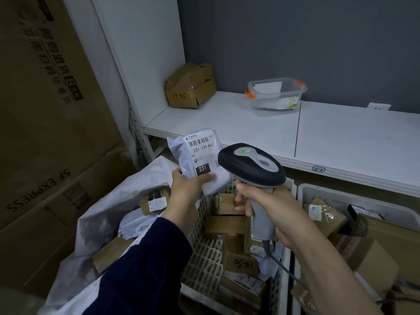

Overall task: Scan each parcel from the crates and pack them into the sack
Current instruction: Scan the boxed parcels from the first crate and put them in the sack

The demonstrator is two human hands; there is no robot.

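Sack (102, 214) lay open below and left of the left hand (186, 189); crate (204, 258) sat under both hands. Left fingers (204, 177) clamped the parcel (200, 153), label turned toward the scanner (250, 164), whose handle the right hand (272, 208) wrapped tight, presumably for a barcode read.

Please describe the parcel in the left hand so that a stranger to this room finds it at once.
Find the long white shelf against the grey wall. Just before its front edge, the left hand holds a pale grey plastic mailer bag. Unlike the brown cardboard parcels in the white slotted crate below, it bears a white label reading 231-239-K01.
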